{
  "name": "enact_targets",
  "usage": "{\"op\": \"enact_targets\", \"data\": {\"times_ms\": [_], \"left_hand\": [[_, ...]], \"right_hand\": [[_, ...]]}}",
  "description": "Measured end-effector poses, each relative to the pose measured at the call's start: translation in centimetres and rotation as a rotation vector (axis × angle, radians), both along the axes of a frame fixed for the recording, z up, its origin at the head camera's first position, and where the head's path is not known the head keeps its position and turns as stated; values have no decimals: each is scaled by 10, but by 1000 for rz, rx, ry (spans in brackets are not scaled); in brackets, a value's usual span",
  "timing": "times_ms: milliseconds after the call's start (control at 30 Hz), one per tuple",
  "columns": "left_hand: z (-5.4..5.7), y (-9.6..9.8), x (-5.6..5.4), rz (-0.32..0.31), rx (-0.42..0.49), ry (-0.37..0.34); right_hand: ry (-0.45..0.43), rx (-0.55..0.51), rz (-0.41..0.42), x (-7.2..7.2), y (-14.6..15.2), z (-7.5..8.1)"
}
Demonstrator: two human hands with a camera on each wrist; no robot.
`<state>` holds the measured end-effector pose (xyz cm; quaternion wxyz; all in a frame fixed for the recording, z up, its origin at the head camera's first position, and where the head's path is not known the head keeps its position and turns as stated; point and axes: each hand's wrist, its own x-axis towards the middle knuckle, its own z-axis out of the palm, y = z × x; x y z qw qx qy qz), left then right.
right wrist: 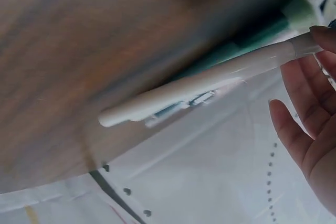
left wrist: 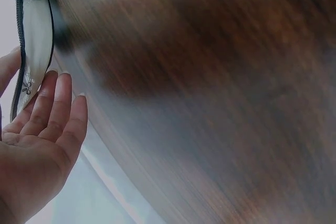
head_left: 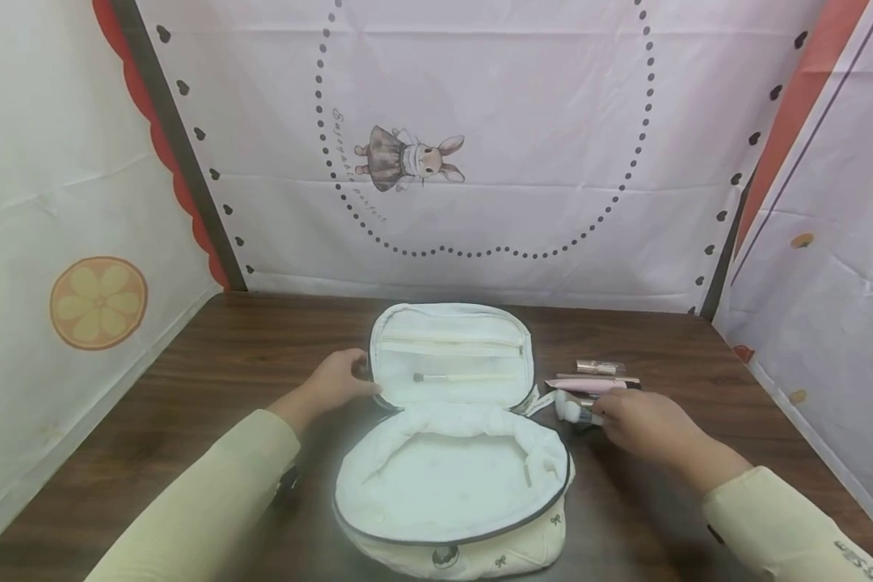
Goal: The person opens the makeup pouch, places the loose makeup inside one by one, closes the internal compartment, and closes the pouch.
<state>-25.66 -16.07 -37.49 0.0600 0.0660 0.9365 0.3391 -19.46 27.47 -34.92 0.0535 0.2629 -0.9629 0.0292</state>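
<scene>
An unzipped cream makeup bag (head_left: 505, 558) stands at the front, its lid (head_left: 415, 327) raised behind the white-lined opening. At the lid's left edge is my left hand (head_left: 335, 380); in the left wrist view the thumb and fingers (left wrist: 47, 103) lie on either side of the lid's zipped rim (left wrist: 37, 40). A thin brush (head_left: 473, 377) lies in the lid's clear pocket. To the right of the bag, my right hand (head_left: 636, 420) pinches a makeup brush (head_left: 571, 411) with pale bristles. Its white handle (right wrist: 194, 85) extends from thumb and fingertips in the right wrist view.
Beyond the right hand, a pink tube (head_left: 585, 385) and a small clear-and-gold cosmetic tube (head_left: 600, 368) lie on the dark wooden table (head_left: 284, 323). A white strap (head_left: 541, 402) hangs by the lid's hinge. Printed cloth walls (head_left: 553, 162) enclose the table's back and sides.
</scene>
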Motion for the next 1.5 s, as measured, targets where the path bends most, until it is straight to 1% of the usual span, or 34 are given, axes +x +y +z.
{"op": "enact_targets", "data": {"times_ms": [67, 267, 433, 533, 633, 733, 900, 1300, 1500], "left_hand": [[1, 1, -1, 3, -1, 0], [5, 1, -2, 0, -20, -5], [7, 0, -2, -4, -22, -2], [7, 0, -2, -7, -21, 0], [7, 0, -3, -5, -25, -2], [8, 0, -2, -9, -28, 2], [9, 1, -1, 0, -18, -10], [9, 2, 3, 6, -11, -17], [8, 3, 4, 14, -11, -35]], "right_hand": [[-11, -14, -3, -4, -4, 6], [7, -68, 16, -13, -19, 28], [-35, -110, 27, -19, -36, 42], [-32, -127, 52, -22, -46, 47], [-7, -154, 92, -26, -55, 50], [-2, -184, 106, -29, -64, 54], [-30, -201, 96, -34, -77, 62], [-84, -254, 147, -48, -105, 76], [-87, -297, 180, -56, -121, 84]]}}
